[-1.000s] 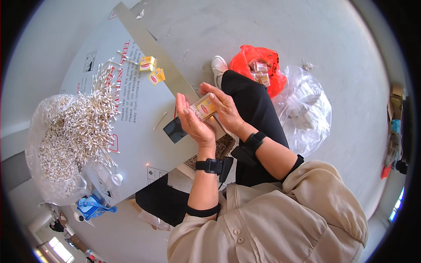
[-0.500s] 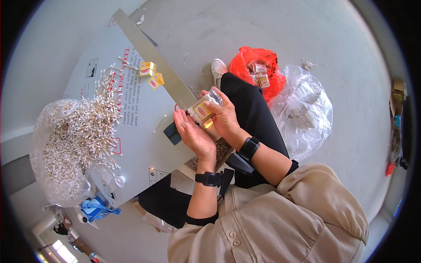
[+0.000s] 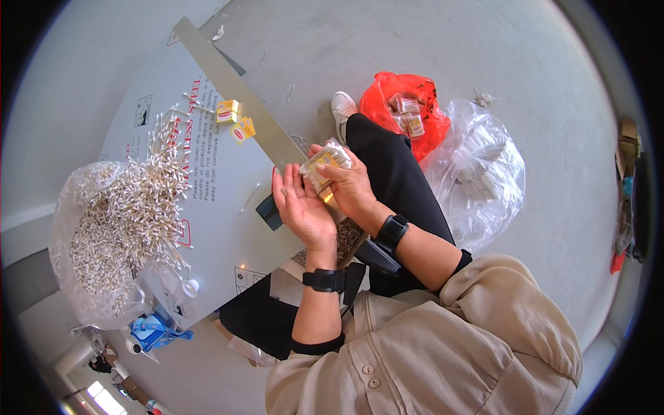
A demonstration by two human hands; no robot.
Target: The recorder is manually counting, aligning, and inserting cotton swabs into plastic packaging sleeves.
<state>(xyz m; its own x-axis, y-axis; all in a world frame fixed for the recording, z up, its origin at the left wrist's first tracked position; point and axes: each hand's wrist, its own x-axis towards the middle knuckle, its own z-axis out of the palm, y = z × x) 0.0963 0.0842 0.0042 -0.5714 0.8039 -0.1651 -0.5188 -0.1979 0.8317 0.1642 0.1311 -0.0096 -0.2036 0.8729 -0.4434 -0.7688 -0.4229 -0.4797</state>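
My right hand (image 3: pixel 354 187) is closed round a small clear pack of cotton swabs (image 3: pixel 324 164) with a yellow label, its thumb pressed on the near face. White swab tips show through the wrapping. Just left of the pack, my left hand (image 3: pixel 304 213) lies open, palm up, fingers stretched out beside the pack's end; whether they touch it I cannot tell. On the table to the left spreads a big heap of loose cotton swabs (image 3: pixel 128 214), partly inside a clear plastic bag (image 3: pixel 66 207). Small yellow label cards (image 3: pixel 242 130) lie near the table's edge beside a yellow stack (image 3: pixel 227 111).
The film-covered metal table (image 3: pixel 228 228) ends in a bare metal edge strip (image 3: pixel 238 90). On the floor to the right stand a red bag (image 3: pixel 436 117) with finished-looking swab packs and a clear bag (image 3: pixel 508 200) of pale packs. A blue strapped item (image 3: pixel 149 333) sits lower left.
The pack has been turned in my right hand, so its label now faces less toward me. My left hand has shifted slightly left and up, its fingers more upright.
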